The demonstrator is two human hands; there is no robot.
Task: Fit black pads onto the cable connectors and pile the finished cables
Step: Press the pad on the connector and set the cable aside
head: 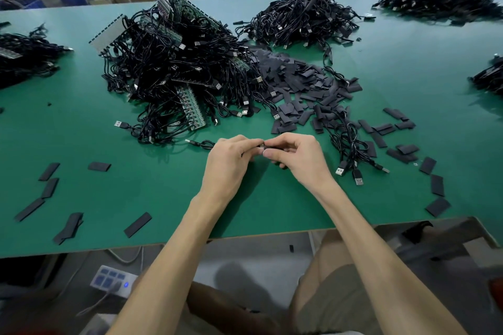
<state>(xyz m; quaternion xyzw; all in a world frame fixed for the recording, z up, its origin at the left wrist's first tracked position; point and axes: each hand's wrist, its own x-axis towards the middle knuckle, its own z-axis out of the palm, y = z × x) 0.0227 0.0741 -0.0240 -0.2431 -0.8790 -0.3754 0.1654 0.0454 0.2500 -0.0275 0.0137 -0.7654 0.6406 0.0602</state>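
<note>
Head view: I see the left hand (231, 163) and right hand (296, 158) meeting fingertip to fingertip low over the green table (136, 185). The left hand's fingers are curled round a cable (204, 143), whose plug end trails off to the left on the table. The right hand pinches a black pad (273, 147) at the cable's other end; I can't tell how far on it sits. Beyond the hands lie a big cable tangle (177, 62) and a heap of loose pads (299, 81). A few cables (351, 149) lie near the right hand.
</note>
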